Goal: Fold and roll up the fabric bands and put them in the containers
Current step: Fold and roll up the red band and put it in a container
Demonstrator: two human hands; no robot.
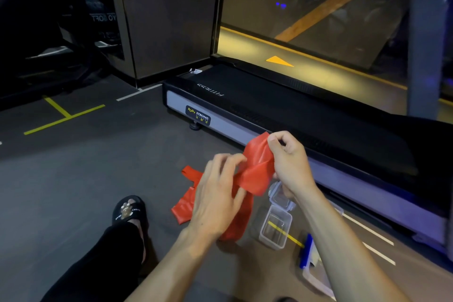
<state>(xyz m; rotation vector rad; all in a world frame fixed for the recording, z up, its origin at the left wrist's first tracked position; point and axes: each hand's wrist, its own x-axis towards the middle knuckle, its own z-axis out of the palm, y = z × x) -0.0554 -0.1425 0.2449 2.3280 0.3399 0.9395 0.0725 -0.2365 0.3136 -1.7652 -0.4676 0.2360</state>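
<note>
Early: both hands, left hand (215, 193) & right hand (289, 159), pinching red band (257, 169), still unrolled, clear container (275, 229) empty.

In the middle and right of the frame we see a black treadmill (282, 110) with a grey side rail and a "BODY STRONG" label (198, 115). The grey floor (73, 174) has yellow tape lines (64, 115) at the left. At the lower left we see a black slipper (129, 211) below a black trouser leg (103, 262). At the upper right, a glass wall (318, 12) shows a yellow arrow (278, 61).
</note>
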